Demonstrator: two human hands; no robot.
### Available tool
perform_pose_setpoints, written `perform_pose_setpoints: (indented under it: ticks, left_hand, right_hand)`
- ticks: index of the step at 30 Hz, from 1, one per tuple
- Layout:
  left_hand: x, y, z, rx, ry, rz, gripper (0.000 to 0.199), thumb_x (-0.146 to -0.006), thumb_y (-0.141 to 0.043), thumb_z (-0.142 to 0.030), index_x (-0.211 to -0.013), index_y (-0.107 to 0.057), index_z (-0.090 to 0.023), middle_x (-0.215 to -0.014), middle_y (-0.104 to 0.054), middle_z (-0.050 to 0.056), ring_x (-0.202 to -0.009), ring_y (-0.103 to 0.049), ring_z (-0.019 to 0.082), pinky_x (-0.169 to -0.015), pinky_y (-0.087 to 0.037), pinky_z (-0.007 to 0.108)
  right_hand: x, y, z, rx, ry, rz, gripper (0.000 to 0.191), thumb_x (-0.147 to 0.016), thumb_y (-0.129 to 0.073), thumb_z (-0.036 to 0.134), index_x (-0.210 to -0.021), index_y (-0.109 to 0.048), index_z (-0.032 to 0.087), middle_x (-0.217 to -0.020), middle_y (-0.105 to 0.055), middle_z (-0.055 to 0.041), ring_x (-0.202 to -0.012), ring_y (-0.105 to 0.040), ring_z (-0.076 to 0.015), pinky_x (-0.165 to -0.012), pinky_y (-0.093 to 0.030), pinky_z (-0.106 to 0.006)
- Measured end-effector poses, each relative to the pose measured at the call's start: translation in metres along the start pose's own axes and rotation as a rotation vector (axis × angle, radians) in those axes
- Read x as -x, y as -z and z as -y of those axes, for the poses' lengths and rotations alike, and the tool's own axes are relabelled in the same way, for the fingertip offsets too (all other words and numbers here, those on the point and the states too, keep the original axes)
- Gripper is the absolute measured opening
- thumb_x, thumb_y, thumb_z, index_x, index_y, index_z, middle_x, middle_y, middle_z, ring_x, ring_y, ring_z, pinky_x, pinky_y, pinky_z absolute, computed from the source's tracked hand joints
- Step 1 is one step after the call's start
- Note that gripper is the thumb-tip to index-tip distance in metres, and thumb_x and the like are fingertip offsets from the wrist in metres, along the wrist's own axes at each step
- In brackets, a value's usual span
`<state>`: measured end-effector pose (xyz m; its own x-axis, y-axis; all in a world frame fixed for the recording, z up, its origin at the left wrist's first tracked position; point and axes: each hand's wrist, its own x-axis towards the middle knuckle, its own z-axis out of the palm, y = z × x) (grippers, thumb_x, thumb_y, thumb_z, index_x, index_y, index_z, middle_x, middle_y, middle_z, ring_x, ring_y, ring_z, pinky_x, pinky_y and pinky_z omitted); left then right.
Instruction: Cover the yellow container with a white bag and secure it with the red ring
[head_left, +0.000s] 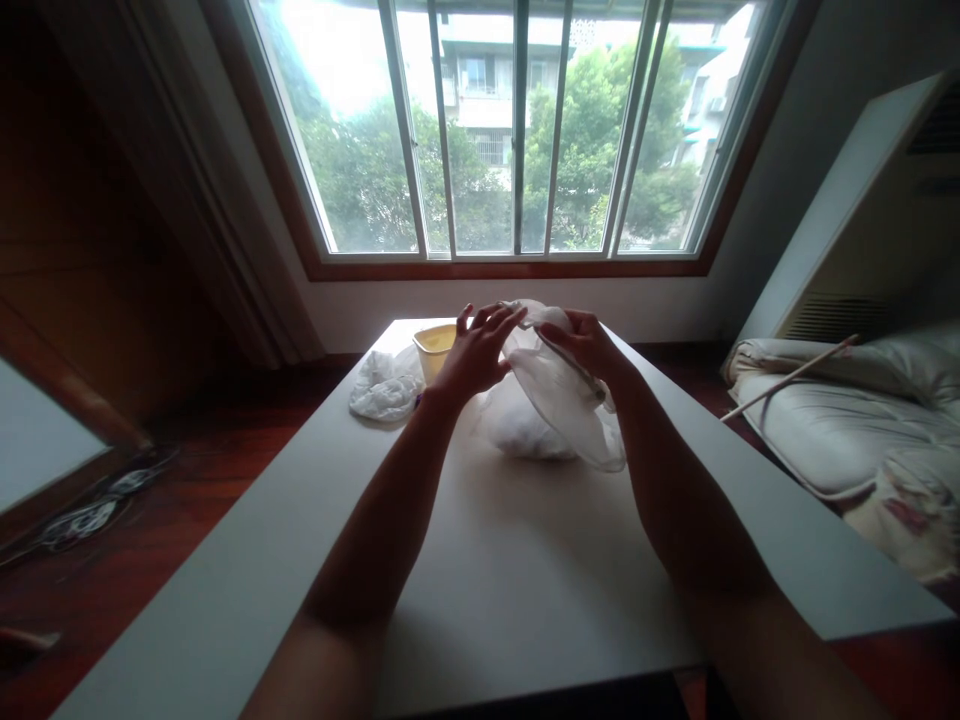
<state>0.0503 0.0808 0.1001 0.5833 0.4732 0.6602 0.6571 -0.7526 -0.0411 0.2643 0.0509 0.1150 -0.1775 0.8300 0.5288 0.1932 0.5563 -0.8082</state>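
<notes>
A thin, see-through white bag [566, 400] hangs between my hands over the table. My right hand [589, 345] is closed on its upper right edge, thumb pressed against the fingers. At the upper left of the bag, my left hand [480, 350] has its fingers spread, the fingertips touching the material and the thumb apart from them. Below the bag a white, soft-looking bundle [517, 425] rests on the table; I cannot tell whether it is part of the bag.
Beyond my left wrist stands a yellow tub [426, 350], beside a crumpled white plastic bag [382, 388]. Everything rests on a long white table [525, 570]. A wide window [517, 140] lies ahead. On the right, a cushioned seat [847, 410] carries a thin stick [795, 375].
</notes>
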Motion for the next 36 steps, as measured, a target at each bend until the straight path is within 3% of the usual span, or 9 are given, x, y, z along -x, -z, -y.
perform_pose_setpoints:
  ticks: [3,7,12,17,21,25,28,31,36]
  left_hand:
    - [-0.001,0.001,0.001,0.024,0.058,-0.061,0.038,-0.093,-0.055,-0.029,-0.130,-0.061,-0.022,-0.135,-0.064,0.009,-0.128,-0.053,0.028,-0.120,-0.021,0.052]
    - [-0.003,0.000,0.004,0.017,0.120,-0.095,0.023,-0.095,-0.051,-0.031,-0.099,-0.070,-0.018,-0.110,-0.071,0.010,-0.110,-0.060,0.028,-0.109,-0.036,0.047]
    - [-0.005,-0.002,0.004,0.115,0.140,-0.152,0.019,-0.093,-0.048,-0.021,-0.094,-0.066,-0.016,-0.123,-0.066,0.013,-0.114,-0.059,0.027,-0.102,-0.044,0.042]
    - [-0.005,0.000,0.000,0.273,0.295,-0.076,0.021,-0.096,-0.043,-0.021,-0.104,-0.062,-0.019,-0.083,-0.069,0.007,-0.077,-0.065,0.022,-0.074,-0.048,0.031]
    - [-0.004,0.003,0.002,0.302,0.286,-0.046,0.025,-0.097,-0.043,-0.031,-0.088,-0.063,-0.019,-0.075,-0.065,0.005,-0.069,-0.059,0.019,-0.066,-0.042,0.028]
    - [-0.002,0.003,0.006,0.467,0.288,0.160,0.053,-0.097,-0.040,-0.057,-0.064,-0.054,-0.018,-0.058,-0.055,0.001,-0.054,-0.049,0.013,-0.054,-0.035,0.025]
    - [-0.001,0.005,0.003,0.635,0.331,0.360,0.062,-0.093,-0.039,-0.068,-0.060,-0.055,-0.017,-0.051,-0.051,0.000,-0.047,-0.047,0.011,-0.048,-0.034,0.023]
    - [0.000,0.010,-0.003,0.747,0.342,0.514,0.058,-0.086,-0.053,-0.068,-0.061,-0.063,-0.016,-0.050,-0.055,0.001,-0.045,-0.050,0.011,-0.046,-0.038,0.022]
    - [0.001,0.024,-0.010,0.799,0.387,0.776,0.035,-0.068,-0.080,-0.053,-0.068,-0.076,-0.018,-0.048,-0.056,0.000,-0.041,-0.049,0.011,-0.042,-0.039,0.022]
  right_hand:
    - [0.002,0.000,0.004,0.108,0.044,0.077,0.048,-0.076,-0.074,0.058,-0.096,-0.072,0.014,-0.077,-0.067,-0.0032,-0.064,-0.055,-0.0138,-0.059,-0.042,-0.026]
    - [0.002,-0.003,0.006,0.250,0.043,0.219,0.050,-0.066,-0.082,0.056,-0.093,-0.071,0.016,-0.073,-0.065,-0.0009,-0.060,-0.052,-0.0133,-0.054,-0.039,-0.025]
    - [0.001,-0.004,-0.002,0.379,-0.064,0.378,0.044,-0.061,-0.084,0.055,-0.065,-0.063,0.017,-0.057,-0.054,0.0031,-0.050,-0.044,-0.0102,-0.047,-0.033,-0.024]
    - [0.000,-0.002,-0.010,0.459,-0.096,0.369,0.045,-0.065,-0.082,0.050,-0.053,-0.053,0.018,-0.048,-0.043,0.0050,-0.046,-0.036,-0.0081,-0.044,-0.028,-0.024]
    - [-0.001,-0.001,-0.008,0.413,-0.031,0.194,0.036,-0.070,-0.077,0.046,-0.061,-0.058,0.017,-0.053,-0.047,0.0040,-0.050,-0.039,-0.0093,-0.048,-0.030,-0.024]
    - [-0.003,-0.002,-0.006,0.385,0.077,-0.015,0.019,-0.074,-0.067,0.033,-0.068,-0.061,0.016,-0.060,-0.054,0.0023,-0.057,-0.044,-0.0113,-0.053,-0.034,-0.024]
    - [-0.005,-0.002,-0.009,0.393,0.105,-0.065,0.011,-0.073,-0.063,0.027,-0.069,-0.063,0.016,-0.062,-0.058,0.0014,-0.060,-0.048,-0.0129,-0.056,-0.036,-0.025]
    - [-0.006,-0.002,-0.013,0.390,0.115,-0.078,0.010,-0.072,-0.061,0.024,-0.073,-0.066,0.016,-0.065,-0.062,0.0002,-0.062,-0.052,-0.0141,-0.060,-0.040,-0.026]
    - [-0.007,-0.004,-0.016,0.389,0.135,-0.146,0.011,-0.067,-0.062,0.020,-0.075,-0.068,0.016,-0.066,-0.064,-0.0014,-0.060,-0.052,-0.0143,-0.059,-0.041,-0.026]
